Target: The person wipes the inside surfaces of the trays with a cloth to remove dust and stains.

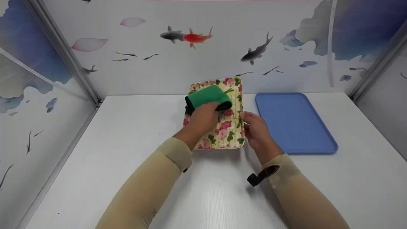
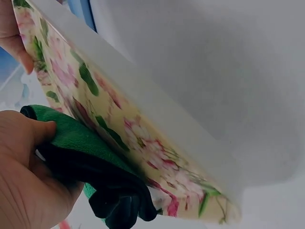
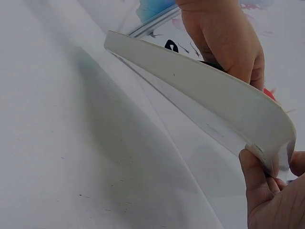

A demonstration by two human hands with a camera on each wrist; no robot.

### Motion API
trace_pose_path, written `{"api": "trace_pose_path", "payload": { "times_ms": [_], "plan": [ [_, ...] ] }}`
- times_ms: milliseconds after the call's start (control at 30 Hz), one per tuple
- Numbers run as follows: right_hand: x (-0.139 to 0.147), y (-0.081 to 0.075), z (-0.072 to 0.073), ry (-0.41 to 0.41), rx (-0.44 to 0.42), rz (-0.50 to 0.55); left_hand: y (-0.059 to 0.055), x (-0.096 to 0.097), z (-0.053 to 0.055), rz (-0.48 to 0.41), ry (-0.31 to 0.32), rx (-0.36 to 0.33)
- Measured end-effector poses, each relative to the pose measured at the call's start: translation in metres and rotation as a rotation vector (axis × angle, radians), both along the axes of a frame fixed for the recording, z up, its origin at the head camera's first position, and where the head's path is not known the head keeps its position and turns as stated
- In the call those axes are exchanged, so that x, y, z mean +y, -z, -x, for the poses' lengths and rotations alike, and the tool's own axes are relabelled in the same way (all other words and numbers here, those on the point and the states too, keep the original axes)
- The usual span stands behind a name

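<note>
A floral tray (image 1: 225, 127), cream with pink flowers and green leaves, is held up and tilted above the table. My right hand (image 1: 257, 128) grips its right edge; in the right wrist view the thumb and fingers (image 3: 255, 176) pinch the rim, and the tray's pale underside (image 3: 205, 90) shows. My left hand (image 1: 205, 118) holds a folded green cloth (image 1: 208, 95) with black edging against the tray's patterned face. In the left wrist view the thumb lies over the cloth (image 2: 81, 131), and its dark lower part bunches along the tray.
A blue tray (image 1: 295, 124) lies flat on the white table (image 1: 133, 133), right of the floral one. White panels (image 1: 152, 73) painted with fish and petals stand behind and at the sides. A black strap (image 1: 262, 175) sits around the right wrist.
</note>
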State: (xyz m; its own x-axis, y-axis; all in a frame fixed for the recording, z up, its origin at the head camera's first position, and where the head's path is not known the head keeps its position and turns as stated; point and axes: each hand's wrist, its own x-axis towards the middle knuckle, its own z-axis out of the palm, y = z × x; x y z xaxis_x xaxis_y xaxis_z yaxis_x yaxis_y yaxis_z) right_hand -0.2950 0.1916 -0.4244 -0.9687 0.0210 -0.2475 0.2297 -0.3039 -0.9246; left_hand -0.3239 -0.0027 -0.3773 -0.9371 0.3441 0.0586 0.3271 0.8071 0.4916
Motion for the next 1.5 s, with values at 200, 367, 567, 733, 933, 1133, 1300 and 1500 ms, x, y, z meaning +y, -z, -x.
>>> {"api": "trace_pose_path", "payload": {
  "times_ms": [200, 367, 567, 733, 933, 1133, 1300, 1500],
  "plan": [
    [-0.001, 0.0, 0.001, -0.004, -0.003, -0.01, 0.0, 0.009, -0.003, -0.135, 0.009, -0.058],
    [-0.003, 0.003, 0.002, -0.002, -0.002, -0.021, -0.001, 0.017, -0.005, -0.221, -0.017, -0.081],
    [-0.003, 0.003, 0.002, -0.018, 0.017, -0.024, -0.004, 0.028, -0.005, -0.226, 0.018, -0.078],
    [-0.004, 0.004, 0.0, -0.03, 0.035, -0.031, -0.006, 0.032, 0.0, -0.045, 0.097, -0.012],
    [-0.005, 0.005, 0.001, -0.018, 0.055, -0.03, -0.009, 0.027, 0.009, 0.234, 0.217, 0.131],
    [-0.006, 0.003, 0.003, -0.005, 0.039, -0.036, -0.013, 0.024, 0.018, 0.398, 0.258, 0.232],
    [-0.005, 0.001, 0.003, 0.004, 0.04, -0.043, -0.013, 0.023, 0.025, 0.451, 0.252, 0.318],
    [-0.007, 0.004, 0.002, 0.0, 0.045, -0.059, -0.009, 0.017, 0.034, 0.494, 0.219, 0.335]
  ]
}}
